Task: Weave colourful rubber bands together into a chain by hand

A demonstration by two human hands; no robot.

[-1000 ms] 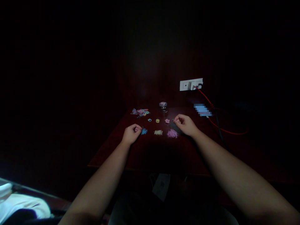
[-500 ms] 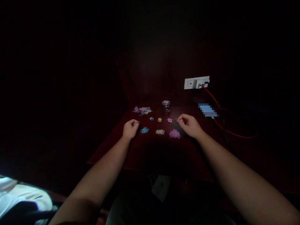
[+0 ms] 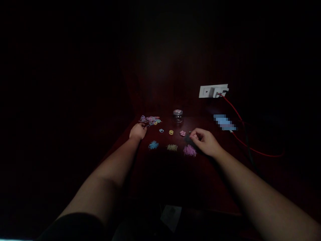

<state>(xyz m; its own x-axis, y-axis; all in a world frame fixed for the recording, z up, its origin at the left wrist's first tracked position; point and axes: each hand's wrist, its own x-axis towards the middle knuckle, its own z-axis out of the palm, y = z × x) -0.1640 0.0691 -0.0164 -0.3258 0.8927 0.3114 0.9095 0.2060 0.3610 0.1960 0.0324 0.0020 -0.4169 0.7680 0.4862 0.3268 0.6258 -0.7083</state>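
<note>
On the dark red table, my left hand (image 3: 138,131) rests at the near edge of a mixed heap of coloured rubber bands (image 3: 150,120). Its fingers are curled, and whatever they hold is hidden. My right hand (image 3: 203,140) is closed in a pinch, its fingertips right of a few pink bands (image 3: 182,133). A greenish bit shows at those fingertips; I cannot tell whether it is held. Small blue bands (image 3: 161,131) and yellow bands (image 3: 171,132) lie between the hands. Nearer me are a blue pile (image 3: 153,145), a pale yellow pile (image 3: 172,147) and a purple pile (image 3: 190,150).
A clear round jar with a lid (image 3: 178,115) stands at the back. On the right lies a phone with a blurred screen (image 3: 224,122), its red cable (image 3: 234,108) running to a wall socket (image 3: 213,91). A pale bag-like object (image 3: 171,216) is below the table edge.
My left hand has moved away from me and slightly left, from beside the blue pile to the mixed heap. My right hand stays pinched near the pink bands. The view has shifted slightly.
</note>
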